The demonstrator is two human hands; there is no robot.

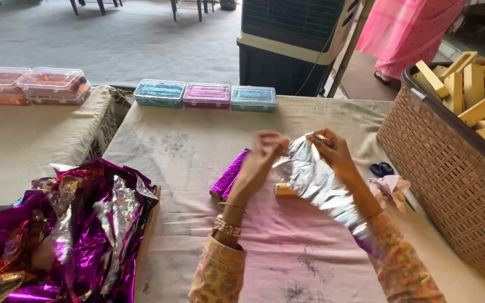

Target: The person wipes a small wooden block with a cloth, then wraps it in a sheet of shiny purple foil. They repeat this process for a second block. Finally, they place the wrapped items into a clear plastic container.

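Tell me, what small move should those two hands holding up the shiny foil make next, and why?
Probably lower the foil sheet over the bare wooden block lying beneath it. The left hand and right hand pinch the sheet's top edge in the air, and a block already wrapped in purple foil lies alongside, so this one looks due for covering.

- One head-worn view looks forward and down over the cloth-covered table [197, 146], close above it.
- Its far edge reaches the floor [130, 39] beyond.
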